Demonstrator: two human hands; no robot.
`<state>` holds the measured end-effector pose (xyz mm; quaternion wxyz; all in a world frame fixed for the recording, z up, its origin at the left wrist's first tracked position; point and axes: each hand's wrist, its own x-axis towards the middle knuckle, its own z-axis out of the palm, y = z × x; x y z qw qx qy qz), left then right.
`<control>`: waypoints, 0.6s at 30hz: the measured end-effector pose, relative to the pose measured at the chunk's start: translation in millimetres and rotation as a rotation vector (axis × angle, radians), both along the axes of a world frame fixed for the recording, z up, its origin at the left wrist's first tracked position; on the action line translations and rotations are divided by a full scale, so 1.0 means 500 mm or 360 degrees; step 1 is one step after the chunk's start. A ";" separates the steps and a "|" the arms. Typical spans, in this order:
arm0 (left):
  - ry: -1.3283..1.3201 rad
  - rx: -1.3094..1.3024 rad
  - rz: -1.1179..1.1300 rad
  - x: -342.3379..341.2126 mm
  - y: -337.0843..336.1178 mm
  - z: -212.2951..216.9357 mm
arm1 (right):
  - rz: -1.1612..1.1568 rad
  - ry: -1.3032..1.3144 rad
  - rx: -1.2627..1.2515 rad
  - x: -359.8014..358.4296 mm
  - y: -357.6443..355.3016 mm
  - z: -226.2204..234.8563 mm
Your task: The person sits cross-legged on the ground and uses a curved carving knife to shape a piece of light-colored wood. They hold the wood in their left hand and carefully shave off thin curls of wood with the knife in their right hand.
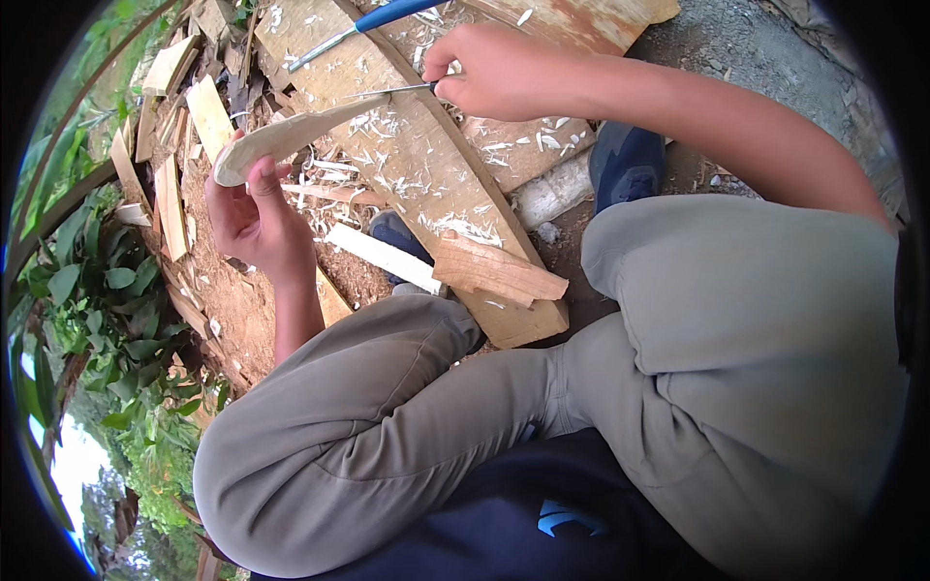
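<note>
Wood piece (276,147) is pinched between the left hand's (254,218) thumb and fingers, above the plank's (518,324) left edge. The right hand's (509,73) fingers curl tightly round a knife (412,88), blade at the piece's narrow tip. A blue-handled tool (392,14) lies at the plank's far end, a block (494,271) across its near end.

A long, pale wooden plank (518,324) stretches slantwise over brown, sawdust-strewn ground (247,315), its surface littered with curled white wood shavings (465,228); a slim tool with a blue handle and a metal shaft (383,17) lies toward the plank's far end; a rough, reddish-brown split block of wood (496,270) sits near the close end; a flat, whitish wooden strip (380,255) slants from the ground toward that block; farther left, pale, angular wooden offcuts (208,116) lie strewn about the ground.
</note>
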<state>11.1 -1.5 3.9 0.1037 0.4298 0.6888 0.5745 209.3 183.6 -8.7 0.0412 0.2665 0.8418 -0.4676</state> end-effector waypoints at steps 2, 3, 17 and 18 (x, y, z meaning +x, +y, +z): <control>0.0003 -0.0037 0.0002 0.001 -0.014 0.002 | 0.0028 0.0020 -0.0067 -0.003 -0.010 0.000; -0.0005 -0.0029 0.0008 0.000 -0.014 0.002 | 0.0033 0.0074 -0.0088 -0.006 -0.017 0.003; -0.0037 0.0034 0.0057 -0.002 -0.006 -0.005 | -0.0165 0.0191 -0.0265 0.008 -0.057 0.080; -0.0029 0.0056 0.0047 0.003 -0.004 -0.007 | -0.0164 0.0165 -0.0202 0.010 -0.055 0.053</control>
